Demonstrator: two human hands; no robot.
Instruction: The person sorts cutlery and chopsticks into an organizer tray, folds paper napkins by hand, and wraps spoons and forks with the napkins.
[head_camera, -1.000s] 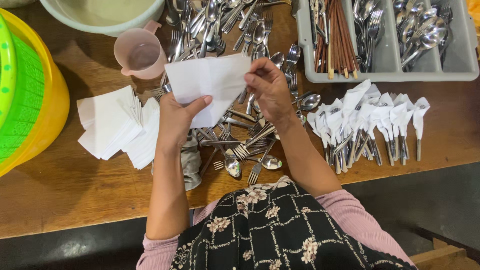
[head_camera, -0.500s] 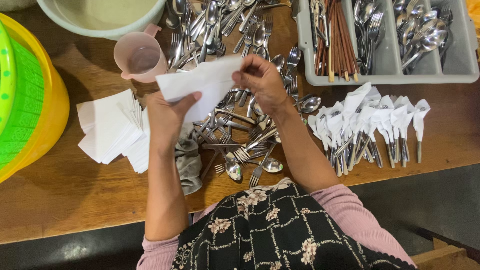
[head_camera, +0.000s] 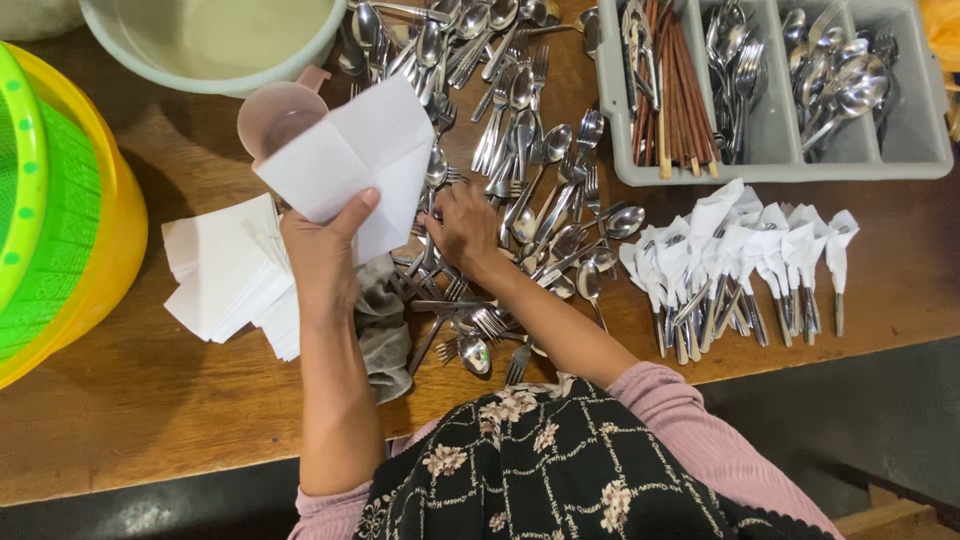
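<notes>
My left hand (head_camera: 322, 255) holds an unfolded white paper napkin (head_camera: 345, 155) up above the table, thumb on its lower edge. My right hand (head_camera: 462, 228) is down in the pile of loose steel spoons and forks (head_camera: 520, 160) in the middle of the wooden table (head_camera: 150, 380), fingers curled among the handles; whether it grips one I cannot tell. A stack of white napkins (head_camera: 225, 265) lies left of my left hand. A row of napkin-wrapped cutlery (head_camera: 740, 255) lies to the right.
A grey divided cutlery tray (head_camera: 775, 110) with chopsticks, forks and spoons sits at the back right. A pink plastic cup (head_camera: 272, 115) and a pale basin (head_camera: 215, 40) stand at the back. A yellow and green tub (head_camera: 60, 210) fills the left. A grey cloth (head_camera: 385, 320) lies under my left wrist.
My right hand let go of the napkin and dropped into the cutlery pile. My left hand lifted the napkin up and to the left.
</notes>
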